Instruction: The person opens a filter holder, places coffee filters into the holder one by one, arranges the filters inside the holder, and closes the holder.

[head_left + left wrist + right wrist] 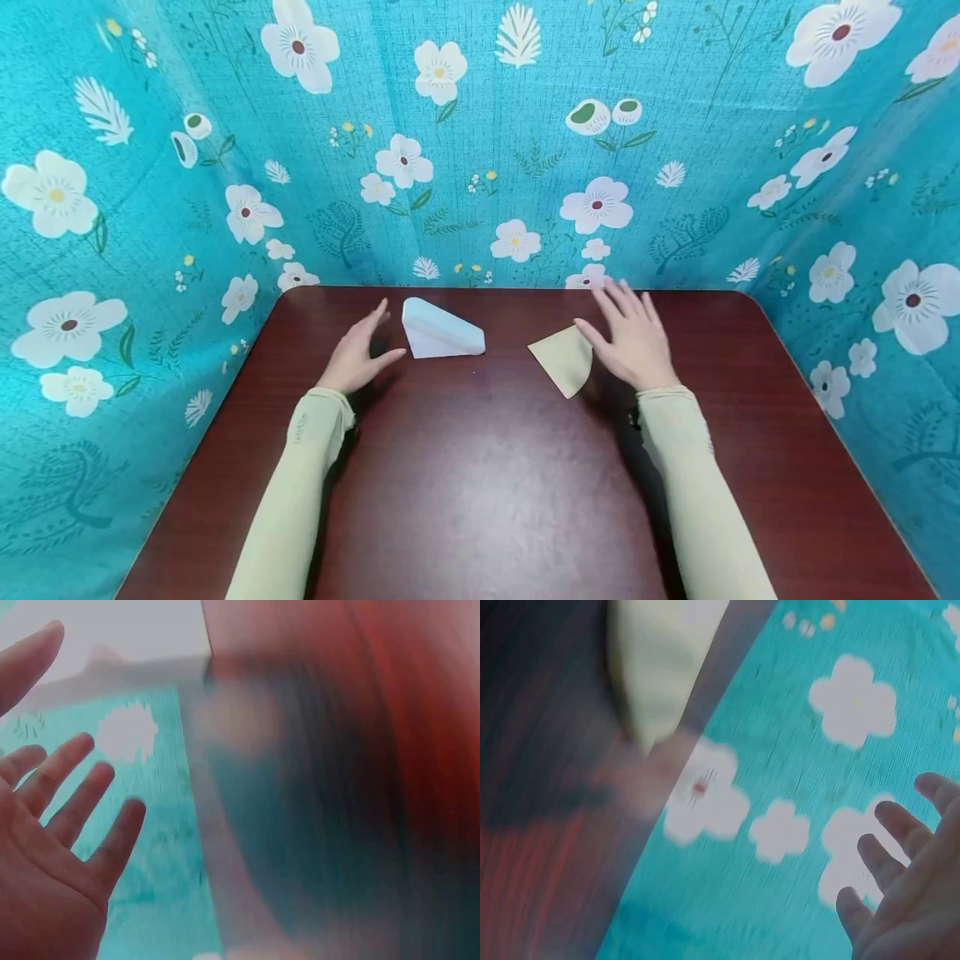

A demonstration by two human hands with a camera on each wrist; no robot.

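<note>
On the far part of the table lies a pale blue-and-white wedge-shaped piece (442,329), its kind unclear. My left hand (363,354) is just to its left, fingers spread and thumb pointing toward it, with nothing in the grasp. Further right, a pale yellow fan-shaped flat piece (564,361) with two straight edges rests on the wood. Beside its upper right edge is my right hand (637,342), fingers extended; whether the thumb touches the piece cannot be told. The left wrist view shows the left palm (52,877) and spread fingers; the right wrist view shows loosely bent right fingers (889,859).
Both pieces lie on a dark reddish-brown table (480,483) with rounded far corners. A turquoise flowered cloth (480,142) hangs along its back and both sides, close to the edges. Pale green sleeves (288,500) cover both forearms.
</note>
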